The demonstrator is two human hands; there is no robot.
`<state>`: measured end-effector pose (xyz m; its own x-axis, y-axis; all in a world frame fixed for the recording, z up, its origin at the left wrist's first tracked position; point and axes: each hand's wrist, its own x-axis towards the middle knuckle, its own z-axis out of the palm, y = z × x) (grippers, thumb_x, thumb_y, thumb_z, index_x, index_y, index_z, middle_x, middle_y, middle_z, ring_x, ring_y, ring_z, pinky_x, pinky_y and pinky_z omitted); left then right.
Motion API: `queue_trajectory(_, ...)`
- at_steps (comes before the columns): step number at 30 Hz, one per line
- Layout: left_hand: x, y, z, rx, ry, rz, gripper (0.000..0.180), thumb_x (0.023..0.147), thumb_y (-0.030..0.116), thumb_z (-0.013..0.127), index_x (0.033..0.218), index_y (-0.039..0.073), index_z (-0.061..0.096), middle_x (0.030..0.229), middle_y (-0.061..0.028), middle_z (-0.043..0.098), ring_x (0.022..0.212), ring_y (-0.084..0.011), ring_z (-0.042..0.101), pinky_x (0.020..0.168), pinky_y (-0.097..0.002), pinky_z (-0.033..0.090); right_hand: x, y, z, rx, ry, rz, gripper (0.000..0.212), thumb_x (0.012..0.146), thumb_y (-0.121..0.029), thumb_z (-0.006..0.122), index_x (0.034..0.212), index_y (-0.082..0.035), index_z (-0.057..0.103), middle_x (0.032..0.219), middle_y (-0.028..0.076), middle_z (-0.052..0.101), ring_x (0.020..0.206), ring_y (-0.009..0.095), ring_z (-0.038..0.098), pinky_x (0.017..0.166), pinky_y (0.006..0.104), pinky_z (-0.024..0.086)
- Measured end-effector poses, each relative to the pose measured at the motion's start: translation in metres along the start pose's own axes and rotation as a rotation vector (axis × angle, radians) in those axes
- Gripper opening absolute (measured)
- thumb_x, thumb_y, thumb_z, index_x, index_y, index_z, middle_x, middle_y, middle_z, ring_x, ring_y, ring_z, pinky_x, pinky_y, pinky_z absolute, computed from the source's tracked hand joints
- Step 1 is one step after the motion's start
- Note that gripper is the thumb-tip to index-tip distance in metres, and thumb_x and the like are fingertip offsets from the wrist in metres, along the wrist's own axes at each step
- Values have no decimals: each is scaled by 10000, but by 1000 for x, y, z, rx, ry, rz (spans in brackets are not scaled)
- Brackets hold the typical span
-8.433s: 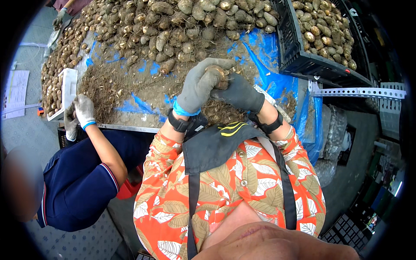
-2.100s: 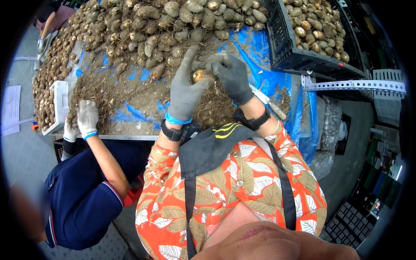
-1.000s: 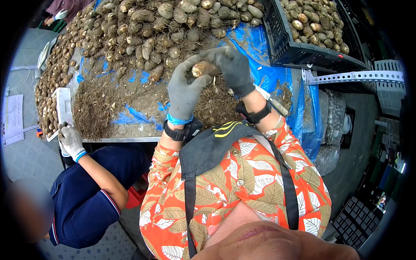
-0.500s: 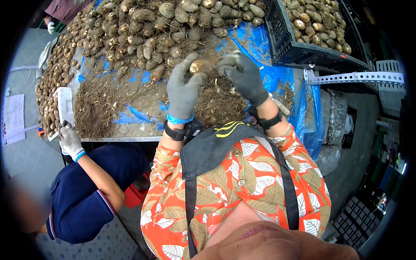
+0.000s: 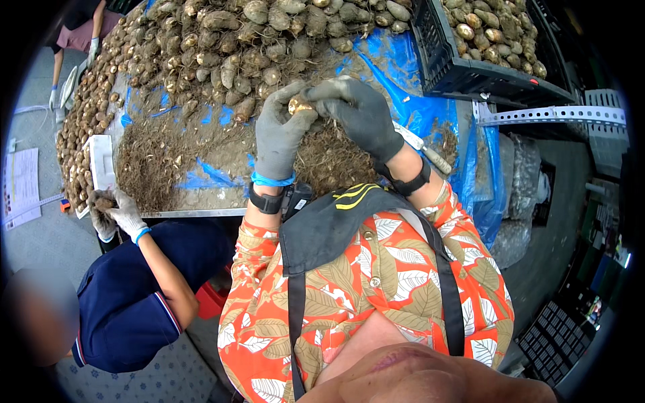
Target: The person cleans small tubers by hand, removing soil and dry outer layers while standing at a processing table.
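Note:
Both my hands wear grey gloves and meet over a small brown root tuber [image 5: 297,105]. My left hand [image 5: 277,134] cups the tuber from below and the left. My right hand [image 5: 359,114] closes its fingers on it from the right. Under them lies a heap of brown root trimmings [image 5: 332,161] on the blue sheet [image 5: 416,107] that covers the table. A long pile of unpeeled tubers [image 5: 242,40] fills the table's far side.
A black crate [image 5: 470,74] of tubers stands at the back right. A knife [image 5: 423,149] lies by my right wrist. To my left a seated person in dark blue holds a tuber in white gloved hands [image 5: 111,211] beside a white tray [image 5: 102,161]. Another person [image 5: 80,33] works far left.
My hands have kept turning and working the same tuber above the trimmings. The person on my left drew both hands back from the table edge toward their lap.

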<state>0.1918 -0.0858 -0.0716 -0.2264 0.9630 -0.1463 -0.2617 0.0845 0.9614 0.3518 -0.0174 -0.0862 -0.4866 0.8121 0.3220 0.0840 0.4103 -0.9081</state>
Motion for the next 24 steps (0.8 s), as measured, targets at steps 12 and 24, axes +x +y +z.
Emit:
queue_trajectory(12,5,-14,-25,-3,-103,53,504,767,17,582,1261,-2,481,1217,-101,531,1099,-174,531,952,-312,452,-4,5,16,-64,-164,-2,404,884,-209,586,1284,-156,576,1040,147,668,951,299,636,808,361,495)
queue_trajectory(24,-2,-29,-66,191,-54,220,541,700,-46,490,1238,16,491,1166,-89,552,1050,-166,559,898,-294,481,-19,9,78,312,-93,308,409,957,-278,494,1309,-77,549,1081,107,679,957,154,634,779,288,515)
